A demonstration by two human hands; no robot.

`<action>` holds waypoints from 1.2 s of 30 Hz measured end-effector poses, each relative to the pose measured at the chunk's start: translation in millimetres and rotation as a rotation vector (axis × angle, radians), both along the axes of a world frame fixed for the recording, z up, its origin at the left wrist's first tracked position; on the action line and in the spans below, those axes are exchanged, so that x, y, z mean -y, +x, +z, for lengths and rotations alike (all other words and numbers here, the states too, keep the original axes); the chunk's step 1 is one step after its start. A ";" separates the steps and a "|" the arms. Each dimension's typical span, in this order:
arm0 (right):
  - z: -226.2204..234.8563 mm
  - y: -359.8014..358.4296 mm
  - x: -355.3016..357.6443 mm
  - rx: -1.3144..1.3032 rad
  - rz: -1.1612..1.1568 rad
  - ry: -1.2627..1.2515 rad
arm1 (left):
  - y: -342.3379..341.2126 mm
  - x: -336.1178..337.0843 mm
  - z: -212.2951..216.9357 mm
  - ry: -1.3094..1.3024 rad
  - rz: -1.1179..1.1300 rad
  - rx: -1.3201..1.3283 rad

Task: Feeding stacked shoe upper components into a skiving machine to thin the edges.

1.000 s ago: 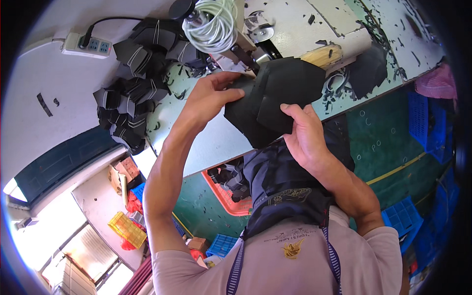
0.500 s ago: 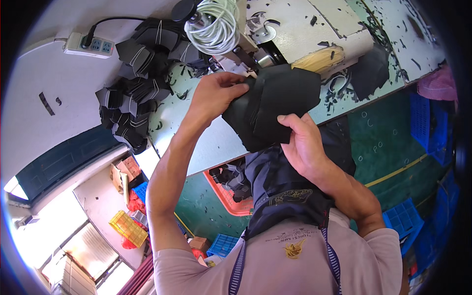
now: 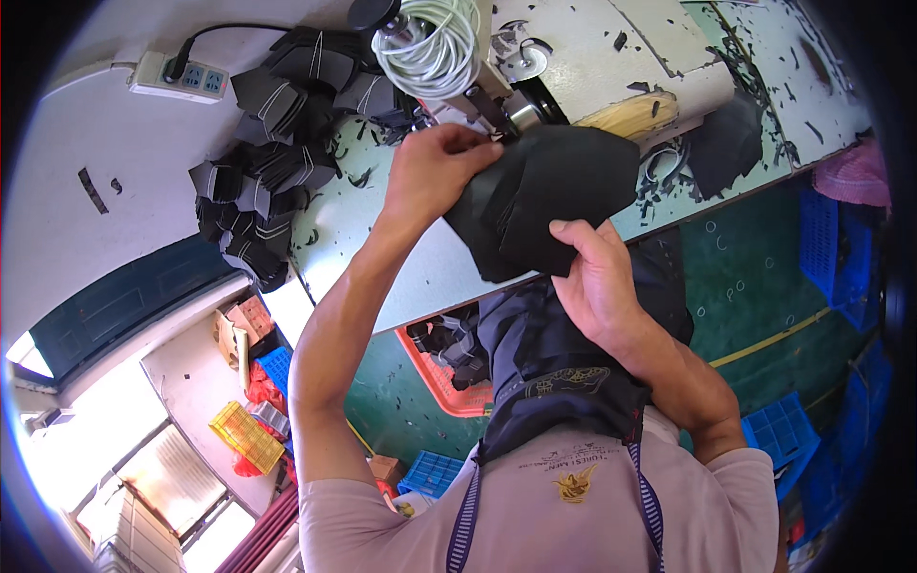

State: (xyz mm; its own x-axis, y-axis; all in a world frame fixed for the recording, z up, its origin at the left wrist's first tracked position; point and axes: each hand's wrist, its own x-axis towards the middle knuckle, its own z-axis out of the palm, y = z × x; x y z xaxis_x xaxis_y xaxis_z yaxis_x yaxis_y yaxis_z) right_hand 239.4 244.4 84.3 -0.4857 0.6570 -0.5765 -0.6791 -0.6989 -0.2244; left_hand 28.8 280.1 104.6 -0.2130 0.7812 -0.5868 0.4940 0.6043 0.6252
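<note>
A stack of flat black cut pieces [image 3: 564, 196], leather-like and angular in outline, is held in front of a bench machine [image 3: 521, 115]. My right hand [image 3: 597, 282] grips its near edge, thumb on top and fingers underneath. Up at the machine's working end, my left hand [image 3: 435, 172] is closed, thumb and fingertips pinching the far left edge of a black piece. The pieces fan out slightly and overlap, and they cover part of the machine. The fingertips of my left hand are partly hidden.
Tied bundles of black pieces [image 3: 267, 177] are heaped at the table's left. White cable [image 3: 435, 53] hangs coiled on the machine. Dark scraps litter the pale tabletop [image 3: 358, 258]. A loose black piece [image 3: 728, 143] lies at right. Below are an orange basket [image 3: 444, 392] and blue crates [image 3: 783, 425].
My left hand has shifted slightly right and up toward the machine's working end. The stack has turned a little and moved right, with my right hand following.
</note>
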 end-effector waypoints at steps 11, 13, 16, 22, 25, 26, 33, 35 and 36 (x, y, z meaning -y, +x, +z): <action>-0.7 2.8 7.8 0.035 0.049 0.021 | -1.9 20.0 -3.3 0.028 0.200 0.179; 4.2 -1.9 8.7 -0.025 -0.006 0.028 | -2.6 13.7 -7.1 0.017 0.154 0.050; 3.2 -0.3 2.2 -0.005 -0.006 0.026 | -0.2 -3.8 -10.9 0.065 0.107 -0.023; -10.7 10.7 -2.3 0.010 0.090 0.026 | -3.3 15.2 -2.8 0.098 0.155 0.207; 0.6 5.5 4.1 -0.011 0.046 -0.004 | -0.7 3.2 -4.5 -0.038 0.055 -0.041; 0.1 4.4 3.5 -0.014 0.051 -0.003 | -0.2 -1.8 -5.1 -0.038 0.059 -0.045; -5.6 6.3 -0.8 0.037 0.066 -0.005 | -3.4 11.7 2.8 0.051 0.140 0.250; -5.6 6.2 -0.4 0.013 0.100 0.012 | -4.9 15.9 1.3 0.047 0.162 0.243; -5.0 5.2 1.0 0.006 0.096 0.011 | -6.4 16.5 -4.8 0.039 0.177 0.207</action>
